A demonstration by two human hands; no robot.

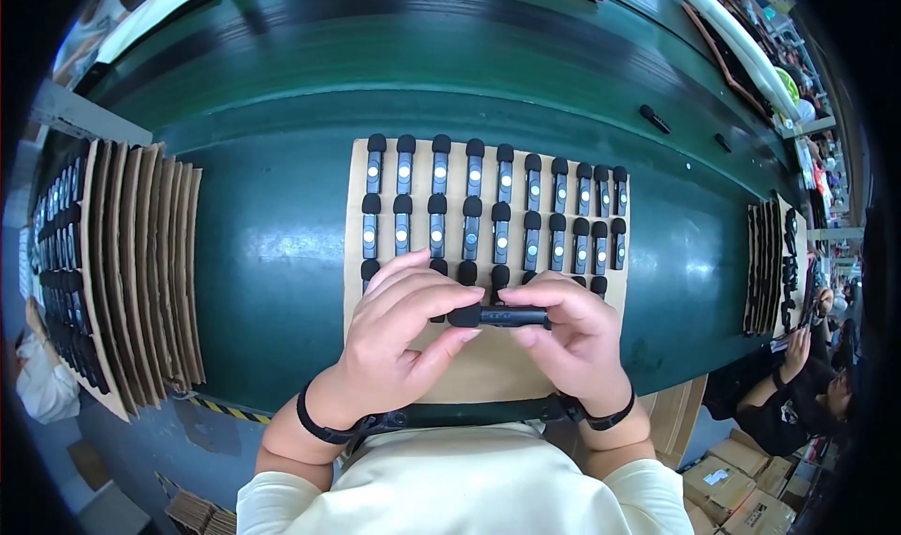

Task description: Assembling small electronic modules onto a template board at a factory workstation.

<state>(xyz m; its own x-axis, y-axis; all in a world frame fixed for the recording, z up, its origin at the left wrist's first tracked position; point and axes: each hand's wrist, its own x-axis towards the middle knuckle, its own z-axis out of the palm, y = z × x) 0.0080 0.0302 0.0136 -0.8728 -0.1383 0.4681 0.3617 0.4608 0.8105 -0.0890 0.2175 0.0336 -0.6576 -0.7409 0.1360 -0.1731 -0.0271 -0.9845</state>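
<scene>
Just above the near part of a cardboard sheet (pixel 488 375), I hold a small black clip-on microphone (pixel 511 316) level between both hands. My left hand (pixel 389 324) pinches its rounded foam cap between thumb and fingers. The other end of the body is gripped by my right hand (pixel 582 338), thumb below and fingers above. Beyond my hands, rows of similar microphones (pixel 438 165) lie on the sheet, foam caps pointing away from me, each with a pale round spot. My hands partly cover the nearest row. Both wrists wear black bands.
A thick stack of cardboard sheets (pixel 150 282) stands at the left, microphones on its outer sheet. Another cardboard stack (pixel 765 272) is at the right. Two dark pieces, one a microphone (pixel 655 118), lie on the green surface (pixel 272 206). A co-worker (pixel 798 385) sits at far right, above cartons (pixel 741 469).
</scene>
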